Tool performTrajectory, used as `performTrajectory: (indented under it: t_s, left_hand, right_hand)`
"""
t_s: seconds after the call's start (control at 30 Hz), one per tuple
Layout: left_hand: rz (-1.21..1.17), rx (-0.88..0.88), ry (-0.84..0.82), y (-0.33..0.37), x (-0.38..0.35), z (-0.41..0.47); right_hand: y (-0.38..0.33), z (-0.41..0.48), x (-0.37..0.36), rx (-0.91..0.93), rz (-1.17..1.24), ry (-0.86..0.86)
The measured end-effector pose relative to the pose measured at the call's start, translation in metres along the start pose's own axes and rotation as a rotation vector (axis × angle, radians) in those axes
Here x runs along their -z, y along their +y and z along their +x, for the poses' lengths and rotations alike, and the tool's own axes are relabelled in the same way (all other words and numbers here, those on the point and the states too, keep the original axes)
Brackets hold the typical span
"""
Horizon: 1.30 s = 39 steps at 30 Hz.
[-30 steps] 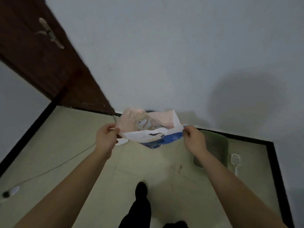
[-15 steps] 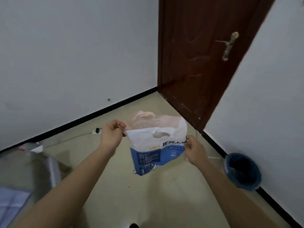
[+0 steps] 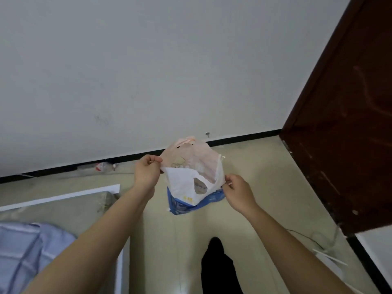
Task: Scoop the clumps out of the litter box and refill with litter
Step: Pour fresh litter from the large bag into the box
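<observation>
litter bag (image 3: 192, 183): thin crinkled plastic film, blue printed base glossy, top pale and translucent | door (image 3: 350, 124), right of bag: dark wood, slight sheen, scuffed | wall (image 3: 148, 71), behind bag: matt paint | floor (image 3: 254, 183), under bag: smooth tile, faint sheen | cloth (image 3: 25, 255), lower left of bag: checked fabric, matt

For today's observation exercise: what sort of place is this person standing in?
Probably a bedroom at home: a dark wooden door, a tiled floor with black skirting, and blue bedding near floor level.
</observation>
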<state>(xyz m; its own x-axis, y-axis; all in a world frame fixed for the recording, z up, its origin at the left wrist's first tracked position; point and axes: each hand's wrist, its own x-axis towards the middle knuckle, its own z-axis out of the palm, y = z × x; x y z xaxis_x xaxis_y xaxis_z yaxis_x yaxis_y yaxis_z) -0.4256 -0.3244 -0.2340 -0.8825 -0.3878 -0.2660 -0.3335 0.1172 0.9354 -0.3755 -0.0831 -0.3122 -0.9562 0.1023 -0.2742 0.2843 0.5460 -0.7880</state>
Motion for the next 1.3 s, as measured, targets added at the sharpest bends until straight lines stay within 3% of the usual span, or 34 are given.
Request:
performTrajectory:
  t_s: [0.17,0.4,0.57,0.77,0.97,1.07,1.17,1.23,1.3]
  left_hand:
    - [0.048,0.075,0.108,0.013,-0.008,0.114]
    - [0.078,0.133,0.208,0.029,0.023,0.275]
    - [0.065,0.22,0.203,-0.013,0.041,0.408]
    - [0.197,0.375,0.159,-0.129,0.037,0.59]
    - [0.436,0.401,0.077,-0.243,0.016,0.74]
    - [0.39,0.431,0.049,-0.277,0.001,0.796]
    - [0.222,0.511,-0.011,-0.295,-0.007,0.828]
    - [0.263,0.474,-0.08,-0.298,-0.013,0.832]
    - [0.537,0.305,-0.165,-0.289,-0.014,0.821]
  right_hand:
    - [-0.046,0.129,-0.02,0.034,0.13,-0.16]
    - [-0.135,0.286,-0.072,0.109,-0.172,-0.159]
    - [-0.169,0.39,-0.144,0.137,-0.279,-0.198]
    - [-0.137,0.518,-0.276,0.025,-0.392,-0.227]
    - [-0.071,0.634,-0.395,-0.008,-0.528,-0.282]
    - [-0.05,0.681,-0.433,-0.023,-0.537,-0.277]
    - [-0.042,0.714,-0.457,-0.107,-0.381,-0.206]
    - [-0.044,0.724,-0.461,-0.17,-0.299,-0.16]
    - [-0.049,0.722,-0.456,-0.195,-0.257,-0.141]
